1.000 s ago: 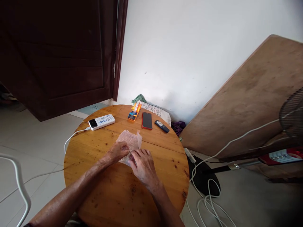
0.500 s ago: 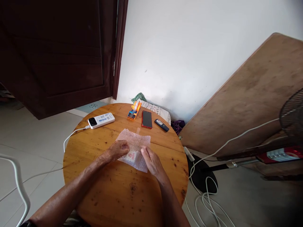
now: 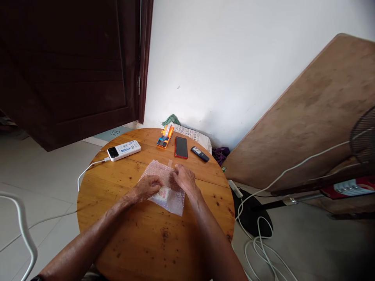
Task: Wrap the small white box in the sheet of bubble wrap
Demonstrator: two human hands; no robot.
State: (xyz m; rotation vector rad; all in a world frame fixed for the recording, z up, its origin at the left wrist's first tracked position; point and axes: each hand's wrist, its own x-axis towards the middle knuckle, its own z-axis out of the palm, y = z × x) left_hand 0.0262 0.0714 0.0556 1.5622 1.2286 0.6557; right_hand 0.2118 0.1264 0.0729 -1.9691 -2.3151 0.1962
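We pinch the bubble wrap (image 3: 164, 186) with both hands, left (image 3: 148, 187) and right (image 3: 183, 178); it seems light, soft and crushable, so grip its edges.

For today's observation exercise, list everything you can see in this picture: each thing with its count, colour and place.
table: 1, round, light brown wood, centre
bubble wrap: 1 sheet, clear, mid-table, a small pale item with red print inside
power bank: 1, white, far left of table, white cable plugged in
tape dispenser: 1, orange, far edge of table
phone: 1, black with red rim, beside the dispenser
remote: 1, dark, right of the phone
door: 1, dark brown, upper left
board: 1, brown, leaning on the wall, right
fan: 1, right edge
left hand: on the wrap
right hand: on the wrap's far edge
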